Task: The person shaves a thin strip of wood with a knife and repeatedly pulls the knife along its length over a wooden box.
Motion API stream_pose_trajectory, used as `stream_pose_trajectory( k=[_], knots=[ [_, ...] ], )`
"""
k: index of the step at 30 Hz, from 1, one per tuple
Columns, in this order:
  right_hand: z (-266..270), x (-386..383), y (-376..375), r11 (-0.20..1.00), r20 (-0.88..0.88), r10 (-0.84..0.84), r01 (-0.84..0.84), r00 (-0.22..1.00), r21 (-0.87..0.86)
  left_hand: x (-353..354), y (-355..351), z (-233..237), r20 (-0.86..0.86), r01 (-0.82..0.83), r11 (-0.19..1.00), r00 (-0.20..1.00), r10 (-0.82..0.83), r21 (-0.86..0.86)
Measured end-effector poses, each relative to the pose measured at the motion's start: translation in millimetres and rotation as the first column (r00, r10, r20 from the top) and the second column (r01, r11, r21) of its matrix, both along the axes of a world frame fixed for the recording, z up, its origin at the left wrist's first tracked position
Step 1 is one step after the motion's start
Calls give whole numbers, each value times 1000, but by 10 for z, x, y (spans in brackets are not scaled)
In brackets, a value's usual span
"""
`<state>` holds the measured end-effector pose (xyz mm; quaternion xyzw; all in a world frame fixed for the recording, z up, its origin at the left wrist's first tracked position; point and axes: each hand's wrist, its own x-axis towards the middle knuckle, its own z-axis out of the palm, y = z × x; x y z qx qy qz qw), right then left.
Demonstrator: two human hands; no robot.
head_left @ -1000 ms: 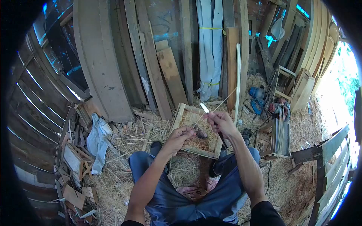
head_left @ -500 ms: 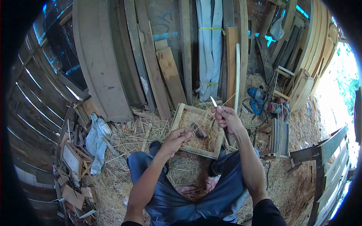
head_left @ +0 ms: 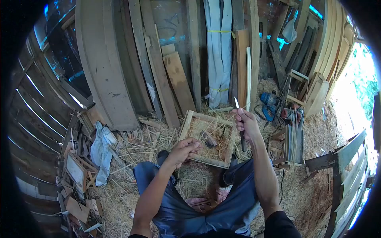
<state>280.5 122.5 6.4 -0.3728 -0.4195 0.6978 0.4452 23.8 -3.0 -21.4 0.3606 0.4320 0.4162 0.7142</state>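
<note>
My right hand (head_left: 247, 122) is closed on a knife (head_left: 237, 103), its pale blade pointing up and its dark handle coming out below the fingers. My left hand (head_left: 185, 150) is pinched near the lower left of a wooden frame (head_left: 228, 148), on a thin strip whose ends are hard to make out. Between the hands, the frame lies on the floor with straw-like shavings and a dark block (head_left: 209, 139) inside it.
Boards (head_left: 180, 81) and a wrapped bundle (head_left: 219, 51) lean on the wall ahead. Blue power tool (head_left: 270, 101) and rack of thin strips (head_left: 293, 144) are at right. Pale cloth (head_left: 102, 152) and wood scraps (head_left: 77, 206) lie left. Shavings cover the floor.
My right hand has moved slightly right with the knife, whose blade now points more upright and whose handle shows more. My left hand has barely moved.
</note>
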Motion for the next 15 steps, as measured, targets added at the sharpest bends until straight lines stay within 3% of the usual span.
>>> stream_pose_trajectory(
  k=[3,5,7,9,11,15],
  knots=[
    [-30,-63,-104,998,25,58,-57,998,-8,-2,44,-99,-55,-2,997,998,6,73],
    [17,-233,-264,991,30,134,-133,991,-32,108,26,-8,-248,-21,983,966,67,184],
    [57,-416,-410,939,156,342,-342,927,-31,148,17,24,-324,-9,969,942,91,246],
    [-10,-454,-406,937,168,350,-347,922,-49,162,14,8,-401,13,954,909,114,300],
    [-43,-454,-388,933,177,359,-353,916,-68,153,10,-40,-495,54,879,842,214,473],
    [-4,-194,-163,987,58,157,-156,986,-29,138,-25,-14,-550,113,877,814,188,467]
  ],
)
